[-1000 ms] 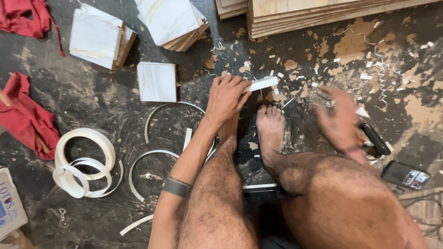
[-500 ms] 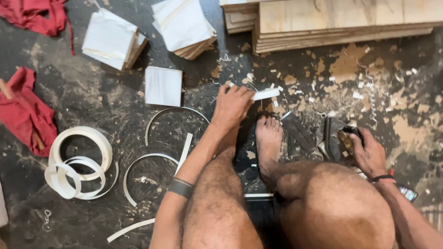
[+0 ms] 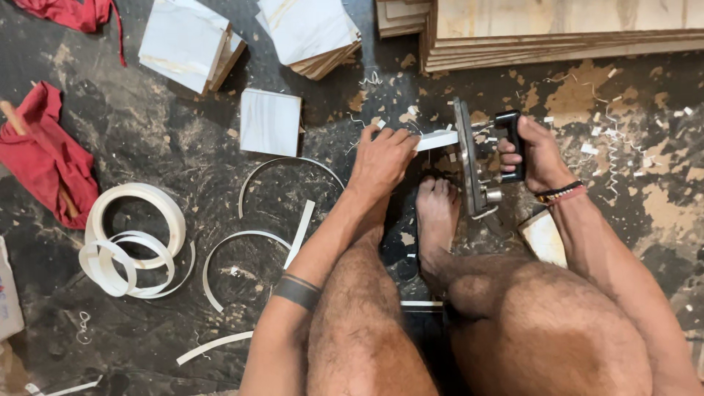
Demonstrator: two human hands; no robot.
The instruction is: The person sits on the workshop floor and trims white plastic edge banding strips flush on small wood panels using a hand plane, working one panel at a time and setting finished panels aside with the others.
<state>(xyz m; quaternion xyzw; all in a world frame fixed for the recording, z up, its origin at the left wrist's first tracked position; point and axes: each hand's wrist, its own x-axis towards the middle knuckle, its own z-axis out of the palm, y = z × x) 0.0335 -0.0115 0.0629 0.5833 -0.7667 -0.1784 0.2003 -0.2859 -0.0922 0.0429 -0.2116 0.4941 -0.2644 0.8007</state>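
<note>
My left hand (image 3: 381, 160) presses down on a small white strip piece (image 3: 437, 139) on the dark floor, just beyond my bare foot (image 3: 436, 213). My right hand (image 3: 535, 152) grips the black handle of a metal hand tool (image 3: 473, 158), whose long flat body stands on edge right against the end of the white piece. A dark band circles my left forearm and a beaded bracelet my right wrist.
Coils of white edge banding (image 3: 132, 231) and loose curved strips (image 3: 242, 249) lie at left. Stacks of white laminated squares (image 3: 187, 44) and one single square (image 3: 270, 122) sit ahead. Plywood sheets (image 3: 557, 29) at top right; red cloth (image 3: 44, 158) far left; shavings scattered around.
My right hand picked up the metal tool from the floor at right and brought it left, up against the white piece. My left hand stayed on the piece.
</note>
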